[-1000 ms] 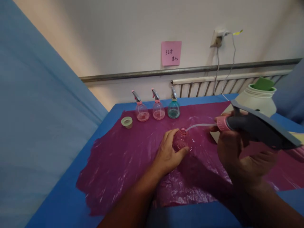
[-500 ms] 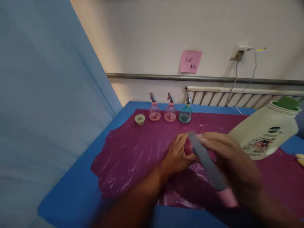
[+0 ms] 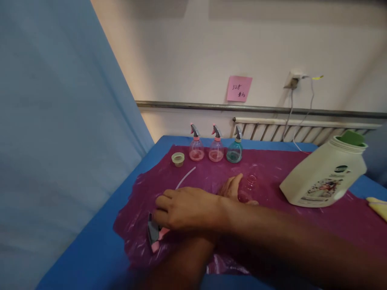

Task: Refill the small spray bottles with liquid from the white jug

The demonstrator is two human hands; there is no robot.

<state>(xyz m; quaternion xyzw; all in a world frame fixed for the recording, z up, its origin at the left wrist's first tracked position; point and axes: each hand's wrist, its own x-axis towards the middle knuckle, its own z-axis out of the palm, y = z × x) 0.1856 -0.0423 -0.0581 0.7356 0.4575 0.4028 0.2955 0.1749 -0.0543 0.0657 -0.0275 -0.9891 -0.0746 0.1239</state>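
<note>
My left hand is curled around a clear, pinkish bottle whose open neck points up, with no spray head on it. Crossing over my left wrist, my right hand reaches to the left side of the purple plastic sheet. Its fingers are closed over a grey and pink trigger spray head, low over or on the sheet. From beyond that hand sticks out a thin whitish dip tube. Part of the spray head is hidden under my fingers.
Behind stand two pink spray bottles and a teal spray bottle, beside a small pale cup. A large cream jug with something green in its mouth stands right. A yellow cloth-like thing lies at the far right.
My right hand has carried the spray head from above the bottle across to the left, over my left arm. My left hand has stayed on the bottle. The view has shifted slightly.
</note>
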